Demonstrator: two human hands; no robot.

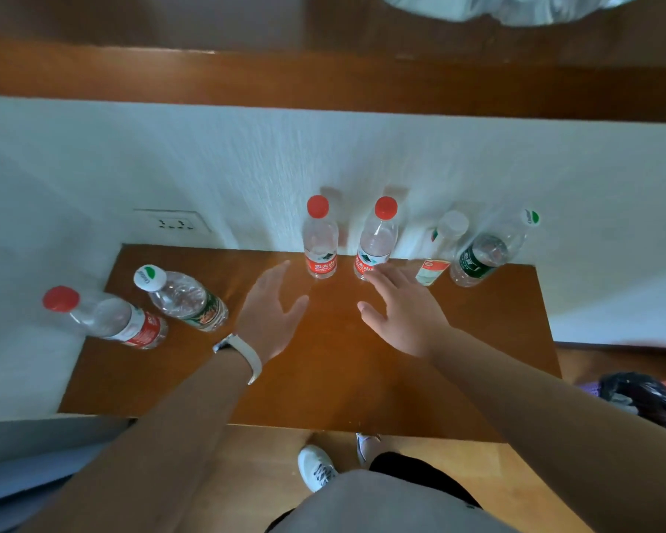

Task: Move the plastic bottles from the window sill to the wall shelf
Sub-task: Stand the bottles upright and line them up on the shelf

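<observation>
We judge the task nearly done: six clear plastic bottles (pixel 320 240) stand on the brown wooden wall shelf (pixel 323 363); our left hand (pixel 272 307) and right hand (pixel 404 307) hover spread, empty.

Both arms reach forward, bare to the elbows. The left hand (pixel 270 305) is open, palm turned inward, fingers spread and thumb out, a pale band on its wrist. The right hand (pixel 402 307) is open too, palm down, fingers stretched ahead, thumb pointing toward the left hand.
</observation>
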